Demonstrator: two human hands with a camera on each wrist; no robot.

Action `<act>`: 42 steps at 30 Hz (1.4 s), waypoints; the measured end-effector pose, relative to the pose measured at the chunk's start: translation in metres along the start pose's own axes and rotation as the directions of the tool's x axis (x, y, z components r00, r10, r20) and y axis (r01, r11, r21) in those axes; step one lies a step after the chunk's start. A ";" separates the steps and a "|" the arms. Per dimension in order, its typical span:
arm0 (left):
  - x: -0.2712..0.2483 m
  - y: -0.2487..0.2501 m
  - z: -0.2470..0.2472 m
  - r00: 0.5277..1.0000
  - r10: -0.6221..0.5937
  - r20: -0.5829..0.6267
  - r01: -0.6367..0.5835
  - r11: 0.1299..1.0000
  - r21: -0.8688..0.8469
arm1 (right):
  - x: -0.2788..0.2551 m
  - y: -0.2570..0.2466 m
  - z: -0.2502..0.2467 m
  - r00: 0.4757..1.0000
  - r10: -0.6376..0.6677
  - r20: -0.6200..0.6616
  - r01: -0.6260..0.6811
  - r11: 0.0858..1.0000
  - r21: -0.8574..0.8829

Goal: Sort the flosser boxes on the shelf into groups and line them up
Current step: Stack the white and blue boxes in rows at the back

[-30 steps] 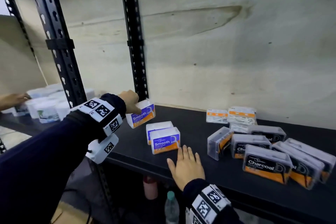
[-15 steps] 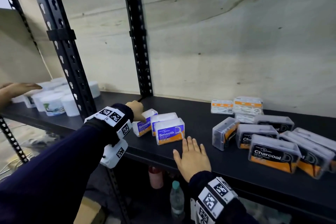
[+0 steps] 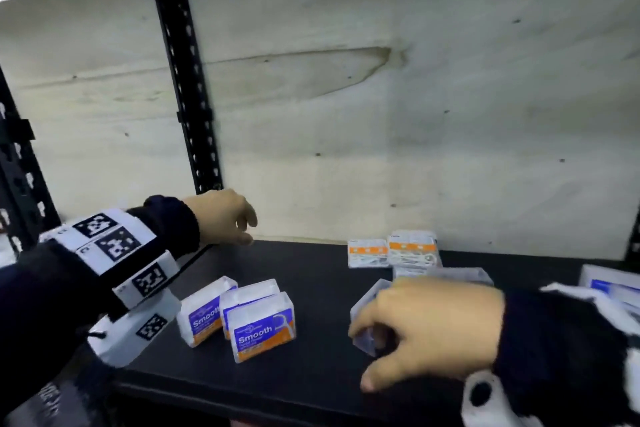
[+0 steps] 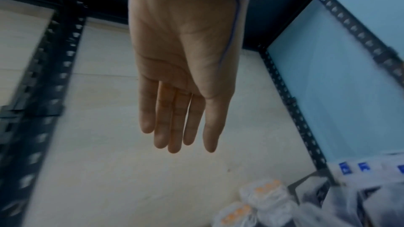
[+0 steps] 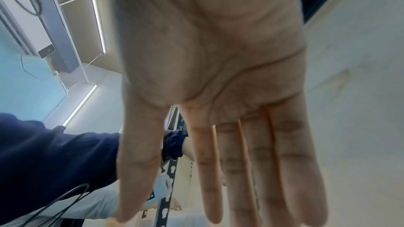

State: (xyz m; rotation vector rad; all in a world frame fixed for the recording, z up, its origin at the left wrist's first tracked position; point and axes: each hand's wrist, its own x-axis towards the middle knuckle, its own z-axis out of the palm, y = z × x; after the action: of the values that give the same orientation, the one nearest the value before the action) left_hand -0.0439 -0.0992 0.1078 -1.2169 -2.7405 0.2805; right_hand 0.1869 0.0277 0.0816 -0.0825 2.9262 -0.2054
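Three white "Smooth" flosser boxes [image 3: 263, 333] with blue and orange labels stand side by side at the front left of the black shelf [image 3: 311, 288]. My left hand [image 3: 247, 229] hovers behind them near the back wall, holding nothing; the left wrist view shows its fingers [image 4: 181, 142] straight. My right hand [image 3: 363, 354] is spread over a clear charcoal flosser box [image 3: 367, 308] and hides most of that group. In the right wrist view its fingers [image 5: 258, 179] are straight and hold nothing. Two orange-and-white packs [image 3: 388, 251] lie at the back.
A black perforated upright [image 3: 187, 80] rises behind my left hand. White boxes with blue labels [image 3: 609, 284] sit at the far right edge. Another clear box [image 3: 450, 274] lies beyond my right hand. The pale back wall closes off the shelf.
My left hand has let go of the leftmost Smooth box and lifted toward the back wall. My right hand left the shelf's front and moved right, over the charcoal boxes.
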 end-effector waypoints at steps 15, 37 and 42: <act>0.133 0.108 -0.037 0.955 0.283 0.092 -0.290 0.953 0.084 | 0.061 0.153 -0.088 0.971 0.194 -0.137 -0.218 0.955 -0.199; 0.237 0.181 0.047 0.841 0.254 0.478 -0.420 0.863 0.279 | 0.130 0.247 -0.037 0.940 0.306 0.149 -0.278 0.943 -0.180; 0.233 0.186 0.043 0.820 0.296 0.490 -0.482 0.819 0.312 | 0.129 0.276 -0.044 0.916 0.377 0.134 -0.393 0.910 0.130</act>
State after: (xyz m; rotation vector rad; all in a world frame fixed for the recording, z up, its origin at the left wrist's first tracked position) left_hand -0.0739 0.1916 0.0347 -1.7425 -2.4726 1.2572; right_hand 0.0405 0.2973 0.0589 0.4908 2.7355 -0.3484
